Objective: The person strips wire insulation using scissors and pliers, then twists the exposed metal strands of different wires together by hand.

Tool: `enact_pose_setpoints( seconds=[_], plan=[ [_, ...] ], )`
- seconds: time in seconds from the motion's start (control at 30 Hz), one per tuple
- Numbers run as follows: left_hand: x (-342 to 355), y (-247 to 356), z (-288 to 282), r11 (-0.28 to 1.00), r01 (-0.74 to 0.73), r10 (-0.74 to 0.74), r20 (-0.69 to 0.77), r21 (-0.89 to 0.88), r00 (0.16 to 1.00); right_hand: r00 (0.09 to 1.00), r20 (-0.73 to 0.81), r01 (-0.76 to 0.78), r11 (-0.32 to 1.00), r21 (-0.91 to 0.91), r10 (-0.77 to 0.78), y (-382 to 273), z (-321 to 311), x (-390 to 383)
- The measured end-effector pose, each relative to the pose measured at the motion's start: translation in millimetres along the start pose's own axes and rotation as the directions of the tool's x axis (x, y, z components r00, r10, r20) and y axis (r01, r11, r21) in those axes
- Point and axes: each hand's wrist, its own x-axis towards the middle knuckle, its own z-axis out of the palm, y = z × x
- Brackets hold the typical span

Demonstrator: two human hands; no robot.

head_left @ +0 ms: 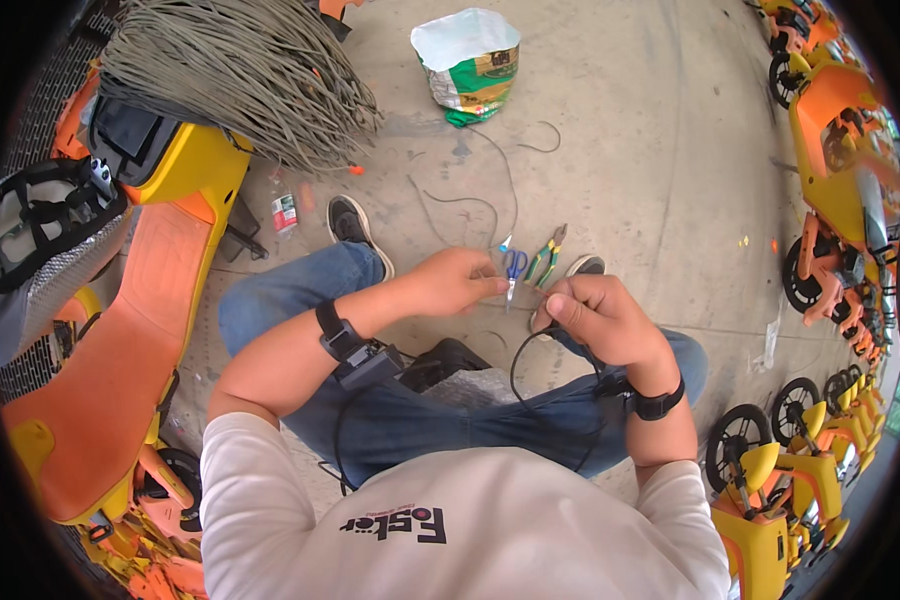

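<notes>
Left hand (455, 283), right hand (605, 320) curled in, grips impossible to read! Thin grey strands (513, 181) lie loose; bulky grey-brown cable bundle (240, 75) apparently left to do.

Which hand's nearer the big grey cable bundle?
Left. The left hand is apart from the cable bundle, below and right of it in the picture; the right hand is lower and further right.

On the floor (635, 160), the scissors (515, 263) lie just left of the pliers (546, 259). Farther ahead stands the sack (475, 85), with the cable bundle (240, 80) to its left. The bottle (284, 213) lies between the left scooter (160, 255) and the left shoe (350, 222); more scooters (820, 125) stand at right.
</notes>
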Motion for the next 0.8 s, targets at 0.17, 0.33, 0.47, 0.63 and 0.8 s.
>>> enact_pose_setpoints(
  seconds=[0.17, 0.33, 0.47, 0.63, 0.8],
  plan=[
    [5, -13, 4, 0.980, -0.049, 0.062, -0.058, 0.192, 0.996, 0.989, -0.090, -0.117, 0.992, 0.053, 0.121, 17, -1, 14],
    [10, -14, 4, 0.996, 0.011, -0.006, -0.065, 0.089, 0.998, 0.985, -0.144, -0.096, 0.995, 0.021, 0.098, 25, -2, 17],
    [13, -18, 3, 0.995, -0.044, 0.054, -0.116, 0.092, 0.992, 0.978, -0.166, -0.118, 0.990, 0.080, 0.130, 28, -5, 17],
    [14, -19, 1, 0.984, -0.076, 0.105, -0.181, 0.159, 0.978, 0.980, -0.182, -0.052, 0.985, 0.165, 0.082, 29, -6, 17],
    [13, -17, 0, 0.974, -0.078, 0.129, -0.238, 0.215, 0.963, 0.972, -0.213, -0.047, 0.974, 0.220, 0.095, 30, -8, 17]
  ],
)
